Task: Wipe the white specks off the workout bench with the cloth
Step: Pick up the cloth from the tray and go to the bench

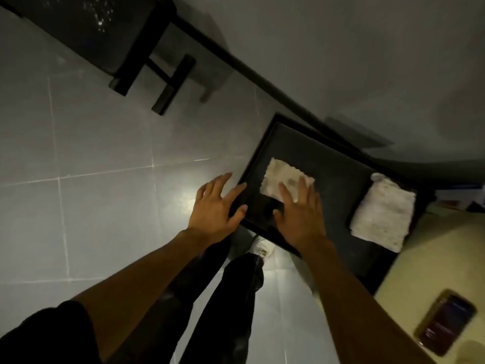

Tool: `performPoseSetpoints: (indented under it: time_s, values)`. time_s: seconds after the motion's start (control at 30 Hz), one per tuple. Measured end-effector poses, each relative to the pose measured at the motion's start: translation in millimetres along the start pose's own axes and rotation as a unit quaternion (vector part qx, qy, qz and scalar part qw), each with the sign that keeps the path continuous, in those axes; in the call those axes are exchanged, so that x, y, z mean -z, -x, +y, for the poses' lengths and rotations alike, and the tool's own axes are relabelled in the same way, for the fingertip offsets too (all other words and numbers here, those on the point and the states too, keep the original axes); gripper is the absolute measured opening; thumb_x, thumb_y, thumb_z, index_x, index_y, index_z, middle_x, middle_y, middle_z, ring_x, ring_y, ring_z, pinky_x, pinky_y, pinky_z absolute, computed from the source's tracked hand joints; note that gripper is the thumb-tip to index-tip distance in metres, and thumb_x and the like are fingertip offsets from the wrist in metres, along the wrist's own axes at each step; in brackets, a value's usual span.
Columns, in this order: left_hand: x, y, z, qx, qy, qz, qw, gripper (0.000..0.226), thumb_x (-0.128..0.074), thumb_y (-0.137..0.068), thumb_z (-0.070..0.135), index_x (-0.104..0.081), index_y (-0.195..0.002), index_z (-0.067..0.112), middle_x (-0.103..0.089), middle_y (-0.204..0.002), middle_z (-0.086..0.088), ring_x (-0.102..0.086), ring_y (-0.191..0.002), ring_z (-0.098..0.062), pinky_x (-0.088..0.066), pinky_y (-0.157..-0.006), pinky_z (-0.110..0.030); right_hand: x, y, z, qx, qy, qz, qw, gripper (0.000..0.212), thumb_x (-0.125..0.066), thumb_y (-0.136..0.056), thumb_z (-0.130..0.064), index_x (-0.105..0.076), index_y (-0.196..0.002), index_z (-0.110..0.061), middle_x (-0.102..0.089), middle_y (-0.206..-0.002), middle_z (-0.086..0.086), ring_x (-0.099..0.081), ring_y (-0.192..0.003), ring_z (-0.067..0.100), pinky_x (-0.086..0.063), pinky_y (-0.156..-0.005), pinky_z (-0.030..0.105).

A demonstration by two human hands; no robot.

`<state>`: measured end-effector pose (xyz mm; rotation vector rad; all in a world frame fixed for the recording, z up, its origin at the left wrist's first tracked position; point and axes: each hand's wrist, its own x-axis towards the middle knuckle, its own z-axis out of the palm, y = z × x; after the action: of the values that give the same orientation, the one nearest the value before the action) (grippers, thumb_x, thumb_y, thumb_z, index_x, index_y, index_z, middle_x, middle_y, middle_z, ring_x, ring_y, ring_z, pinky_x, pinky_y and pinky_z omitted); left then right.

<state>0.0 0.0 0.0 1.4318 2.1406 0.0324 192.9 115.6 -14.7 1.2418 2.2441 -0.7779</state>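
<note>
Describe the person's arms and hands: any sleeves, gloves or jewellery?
The left hand and right hand are bare: no gloves, rings or watch show. Both arms are uncovered; only a dark short sleeve shows, at the left upper arm.

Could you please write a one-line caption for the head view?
Open right hand over the cloth on a dark tray, left hand open beside it; speckled bench beyond.

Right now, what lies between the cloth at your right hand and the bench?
Head view: the tray rim, then only pale floor tiles up to the bench. The cloth lies on the tray.
</note>
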Motion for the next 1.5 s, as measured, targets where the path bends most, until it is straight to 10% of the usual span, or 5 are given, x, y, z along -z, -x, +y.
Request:
performPoseSetpoints:
  time_s: [0.13, 0.33, 0.6, 0.93, 1.5]
  values:
    - [-2.6, -18.4, -17.8, -0.052, -0.005, 0.004, 0.999, 0.06, -0.038, -0.101, 0.057, -0.034, -0.156, 0.035, -0.024, -0.166, -0.006, -0.023, -0.151, -0.027, -0.022, -0.12, -0.047, -11.0, -48.1, -2.3, 0.039, 0.075, 0.026, 0.996, 0.08, -0.062, -0.093, -0.044, -0.017, -0.158, -0.034, 0.005, -0.166, 0.019, 0.001, -0.151, 0.047, -0.003, -0.123, 0.056]
    - [-8.9, -25.3, -30.8, -0.042, 0.013, -0.04, 0.998, 0.059, -0.039, -0.103, 0.056, -0.028, -0.158, 0.038, -0.016, -0.169, -0.003, -0.013, -0.153, -0.024, -0.006, -0.119, -0.038, -20.4, -53.6, -22.2, 0.018, 0.115, 0.042, 0.992, 0.057, -0.079, -0.075, -0.01, -0.054, -0.126, -0.018, -0.057, -0.118, 0.018, -0.057, -0.109, 0.039, -0.045, -0.1, 0.057]
    - [32.9, -19.3, -18.4, -0.011, 0.048, -0.016, 0.999, 0.057, -0.039, -0.101, 0.055, -0.034, -0.155, 0.035, -0.026, -0.165, -0.003, -0.026, -0.149, -0.023, -0.021, -0.12, -0.042, 32.0, -9.3, -60.5, 0.031, -0.107, 0.119, 0.987, 0.032, -0.058, -0.096, -0.019, -0.056, -0.127, -0.011, -0.049, -0.119, 0.017, -0.058, -0.074, 0.017, -0.038, -0.058, 0.012]
    - [147.6, 48.1, -12.5, 0.107, 0.118, 0.025, 0.987, 0.051, -0.036, -0.099, 0.05, -0.056, -0.14, 0.027, -0.064, -0.134, -0.001, -0.059, -0.122, -0.025, -0.043, -0.103, -0.041, 156.5, 90.7, -152.1, 0.099, -0.266, 0.162, 0.945, 0.03, -0.06, -0.094, -0.015, -0.061, -0.125, -0.017, -0.041, -0.118, 0.004, -0.058, -0.082, 0.021, -0.048, -0.074, 0.023]
    - [344.7, 236.6, -200.7, 0.249, 0.231, 0.364, 0.867, 0.035, -0.05, -0.104, 0.041, -0.067, -0.126, 0.021, -0.069, -0.123, -0.003, -0.064, -0.112, -0.025, -0.048, -0.097, -0.043, 228.9, 176.8, -468.3, 0.391, -0.039, 0.112, 0.913, 0.027, -0.059, -0.09, -0.038, -0.06, -0.115, -0.027, -0.039, -0.111, -0.001, -0.057, -0.081, 0.019, -0.055, -0.073, 0.028]
